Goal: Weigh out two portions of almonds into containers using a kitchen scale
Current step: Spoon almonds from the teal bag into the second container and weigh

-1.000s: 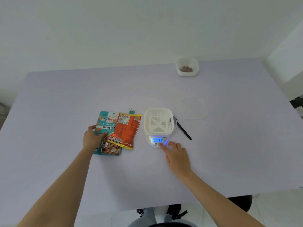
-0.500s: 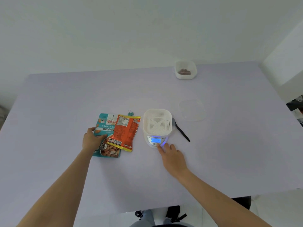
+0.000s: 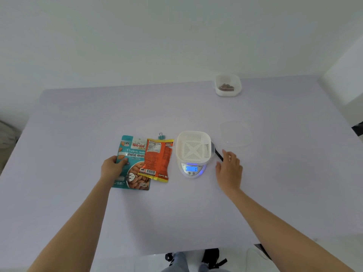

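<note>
A white kitchen scale [image 3: 192, 170] with a lit blue display sits mid-table and carries an empty white slotted container [image 3: 193, 147]. A black-handled spoon [image 3: 218, 155] lies just right of it. My right hand [image 3: 229, 169] hovers open beside the scale, fingertips near the spoon handle. My left hand [image 3: 113, 167] grips the left edge of a teal roasted-almond bag [image 3: 133, 163] lying flat. An orange snack bag [image 3: 158, 159] overlaps its right side. A second white container [image 3: 227, 85] with a few almonds stands at the far right.
A clear lid [image 3: 235, 133] lies flat right of the scale. A small teal binder clip [image 3: 161, 136] rests behind the bags. The lilac table [image 3: 176, 213] ends at the near edge, with the person's legs below. A white wall stands behind.
My right hand has left the scale's front buttons and moved right toward the spoon. The display reading has changed to a single digit. My left hand stays on the almond bag.
</note>
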